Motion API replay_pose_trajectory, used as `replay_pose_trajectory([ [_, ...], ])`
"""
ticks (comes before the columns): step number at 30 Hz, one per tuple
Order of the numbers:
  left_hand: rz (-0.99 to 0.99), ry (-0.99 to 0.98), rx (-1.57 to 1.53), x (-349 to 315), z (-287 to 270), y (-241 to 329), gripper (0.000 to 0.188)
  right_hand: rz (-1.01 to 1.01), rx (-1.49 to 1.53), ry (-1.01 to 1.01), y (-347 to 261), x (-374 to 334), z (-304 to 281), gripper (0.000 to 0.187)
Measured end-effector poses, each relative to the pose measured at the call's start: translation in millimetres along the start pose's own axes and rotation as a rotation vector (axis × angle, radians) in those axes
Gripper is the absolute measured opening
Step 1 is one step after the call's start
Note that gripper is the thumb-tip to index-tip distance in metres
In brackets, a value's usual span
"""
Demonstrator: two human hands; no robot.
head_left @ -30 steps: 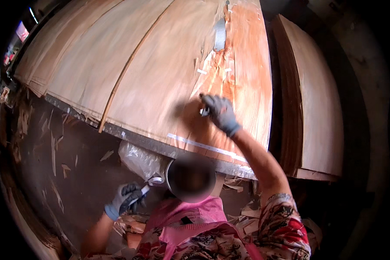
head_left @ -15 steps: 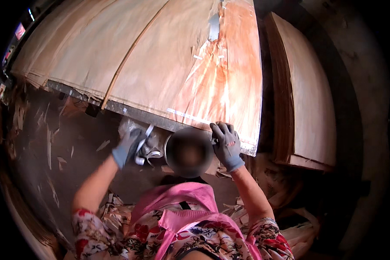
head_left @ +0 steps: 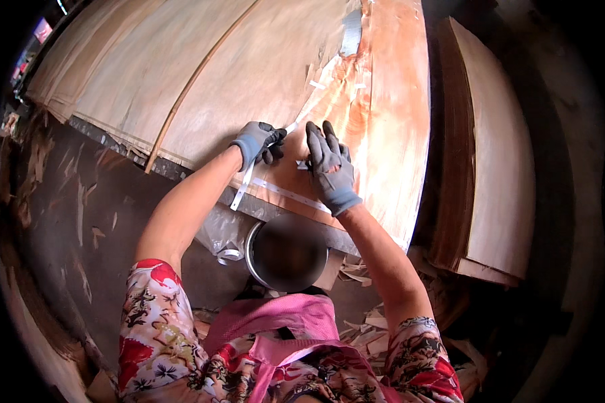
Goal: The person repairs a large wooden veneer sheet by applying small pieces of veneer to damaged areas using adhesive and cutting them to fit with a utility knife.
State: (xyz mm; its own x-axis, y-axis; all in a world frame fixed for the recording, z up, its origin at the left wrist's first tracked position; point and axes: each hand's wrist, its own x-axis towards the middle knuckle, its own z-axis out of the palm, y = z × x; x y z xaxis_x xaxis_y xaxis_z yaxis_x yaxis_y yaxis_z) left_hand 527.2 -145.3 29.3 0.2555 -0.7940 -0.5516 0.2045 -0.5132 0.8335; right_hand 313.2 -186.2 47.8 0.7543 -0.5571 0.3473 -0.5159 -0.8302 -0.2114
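Observation:
My left hand (head_left: 259,142), in a grey glove with dark fingertips, pinches a strip of white tape (head_left: 243,185). One end of the strip hangs over the table's near edge, and a short part sticks out past the fingertips toward the right. My right hand (head_left: 332,171), gloved alike, lies over the thin wood veneer sheet (head_left: 393,127) with its fingers stretched out. A small pale bit shows by its thumb; what it is I cannot tell. Below the hands, a long white tape strip (head_left: 289,194) runs along the sheet's near edge. Short tape pieces (head_left: 317,84) cross a crack farther up.
A thin wooden stick (head_left: 198,87) lies across the veneer on the left. A grey gap (head_left: 351,33) opens in the sheet at the far side. Another veneer stack (head_left: 504,161) stands at right. A clear plastic bag (head_left: 222,228) hangs below the table edge, beside a round metal-rimmed thing (head_left: 249,252).
Both hands have moved up from the table's near edge onto the veneer. My left hand has brought the tape strip up from beside the plastic bag. My right hand's fingers have straightened.

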Motion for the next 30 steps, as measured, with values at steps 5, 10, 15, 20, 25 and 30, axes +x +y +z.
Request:
replay_pose_trajectory([
  [5, 0.01, -0.048, 0.019, 4.1, 9.0, 4.6, 0.026, -0.016, -0.034, -0.142, 16.0, 21.9, 49.2, 0.053],
  [10, 0.038, -0.086, 0.482, -1.8, -7.6, 6.5, 0.023, -0.125, -0.123, -0.204, 10.9, 24.9, 53.1, 0.043],
  [15, 0.462, 0.46, 1.267, -17.2, -45.2, 21.0, 0.02, -0.135, -0.227, -0.254, -13.8, 39.4, 39.9, 0.04],
  [20, 0.142, -0.067, 0.302, -105.2, -65.5, 10.1, 0.012, -0.101, -0.181, -0.203, -0.2, 37.5, 34.3, 0.031],
  [25, -0.148, -0.584, 0.26, -227.6, -75.1, -94.9, 0.028, 0.064, 0.294, -0.024, -48.9, 4.1, -42.6, 0.035],
  [30, 0.045, -1.041, 0.666, -305.5, -124.4, -245.4, 0.027, 0.37, 0.707, -0.049, -63.3, -143.7, -64.4, 0.042],
])
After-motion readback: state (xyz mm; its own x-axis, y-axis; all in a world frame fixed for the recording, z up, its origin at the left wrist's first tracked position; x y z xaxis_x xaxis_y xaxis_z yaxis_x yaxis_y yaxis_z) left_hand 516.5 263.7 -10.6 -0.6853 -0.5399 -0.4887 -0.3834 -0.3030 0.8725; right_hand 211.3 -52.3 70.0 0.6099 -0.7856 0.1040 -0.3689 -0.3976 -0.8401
